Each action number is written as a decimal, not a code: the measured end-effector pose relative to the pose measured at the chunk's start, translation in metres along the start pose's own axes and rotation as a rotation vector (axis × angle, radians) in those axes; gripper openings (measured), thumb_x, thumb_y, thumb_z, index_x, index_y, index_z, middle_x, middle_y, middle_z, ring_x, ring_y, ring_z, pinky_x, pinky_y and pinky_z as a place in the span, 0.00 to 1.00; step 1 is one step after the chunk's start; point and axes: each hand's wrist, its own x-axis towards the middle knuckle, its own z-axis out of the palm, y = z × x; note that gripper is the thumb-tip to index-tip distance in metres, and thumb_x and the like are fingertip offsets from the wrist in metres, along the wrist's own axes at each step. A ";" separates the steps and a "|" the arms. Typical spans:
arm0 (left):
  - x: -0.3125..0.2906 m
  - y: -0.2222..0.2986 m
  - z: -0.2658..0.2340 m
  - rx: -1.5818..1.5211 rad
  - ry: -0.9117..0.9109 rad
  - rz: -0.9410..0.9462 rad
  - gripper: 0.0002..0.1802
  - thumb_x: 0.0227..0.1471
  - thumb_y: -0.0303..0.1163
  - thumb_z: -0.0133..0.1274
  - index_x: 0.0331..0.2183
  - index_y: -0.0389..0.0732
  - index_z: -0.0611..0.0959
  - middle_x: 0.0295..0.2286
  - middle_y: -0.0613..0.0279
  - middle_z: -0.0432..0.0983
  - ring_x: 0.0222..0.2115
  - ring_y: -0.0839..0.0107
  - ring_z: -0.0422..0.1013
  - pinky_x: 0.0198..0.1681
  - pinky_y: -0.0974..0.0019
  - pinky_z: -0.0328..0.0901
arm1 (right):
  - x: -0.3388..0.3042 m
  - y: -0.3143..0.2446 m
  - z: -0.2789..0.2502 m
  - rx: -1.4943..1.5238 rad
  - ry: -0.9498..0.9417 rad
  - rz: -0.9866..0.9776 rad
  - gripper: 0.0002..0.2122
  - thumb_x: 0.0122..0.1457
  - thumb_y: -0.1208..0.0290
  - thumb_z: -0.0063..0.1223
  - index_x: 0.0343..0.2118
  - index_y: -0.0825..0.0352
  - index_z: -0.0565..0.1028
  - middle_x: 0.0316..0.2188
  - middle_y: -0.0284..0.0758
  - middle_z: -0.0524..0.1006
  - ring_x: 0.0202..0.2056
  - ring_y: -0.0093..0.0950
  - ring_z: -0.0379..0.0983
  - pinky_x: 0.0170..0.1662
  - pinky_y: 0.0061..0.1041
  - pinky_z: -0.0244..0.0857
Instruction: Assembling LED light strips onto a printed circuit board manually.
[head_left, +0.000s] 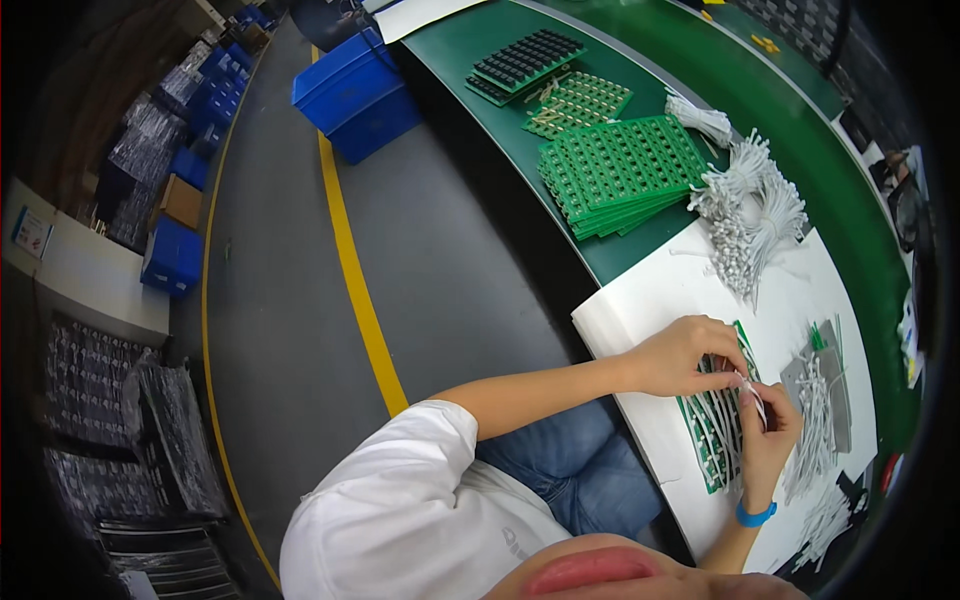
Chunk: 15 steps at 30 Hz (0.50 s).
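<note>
Both hands meet over a green circuit board panel (712,468) lying on white paper. My left hand (698,356) pinches a white wire (757,402) with thumb and fingers. From the near side, my right hand (772,436) closes on the same wire; a blue band (756,514) circles that wrist. Several white wires run along the panel, and my left hand hides its far part. To the right of my right hand is a spread of loose white wires (815,410) beside a grey holder (832,385).
White paper (640,318) covers the near part of the green bench (470,45). Beyond it are bundled white wires (755,205), a stack of green circuit boards (620,170) and black-topped boards (528,60). Blue bins (355,95) stand on the floor left of the bench.
</note>
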 end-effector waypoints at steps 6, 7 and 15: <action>-0.003 -0.005 -0.002 0.166 -0.002 0.117 0.05 0.54 0.36 0.68 0.34 0.48 0.90 0.31 0.68 0.80 0.35 0.64 0.74 0.45 0.60 0.65 | 0.004 -0.001 0.000 -0.112 0.020 -0.079 0.02 0.62 0.83 0.62 0.37 0.71 0.82 0.24 0.26 0.65 0.24 0.14 0.54 0.26 0.19 0.44; -0.003 -0.006 -0.002 0.167 0.003 0.122 0.05 0.54 0.36 0.68 0.34 0.48 0.90 0.31 0.68 0.80 0.35 0.64 0.74 0.45 0.60 0.65 | 0.004 -0.001 -0.002 -0.200 0.010 -0.109 0.03 0.61 0.83 0.62 0.37 0.71 0.82 0.24 0.27 0.64 0.23 0.15 0.55 0.25 0.20 0.44; -0.006 -0.012 0.005 0.259 0.060 0.237 0.06 0.51 0.33 0.68 0.34 0.48 0.89 0.31 0.70 0.78 0.35 0.67 0.73 0.45 0.61 0.63 | 0.000 0.003 0.001 -0.298 0.019 -0.207 0.05 0.60 0.86 0.59 0.37 0.71 0.80 0.26 0.28 0.65 0.25 0.16 0.57 0.26 0.20 0.47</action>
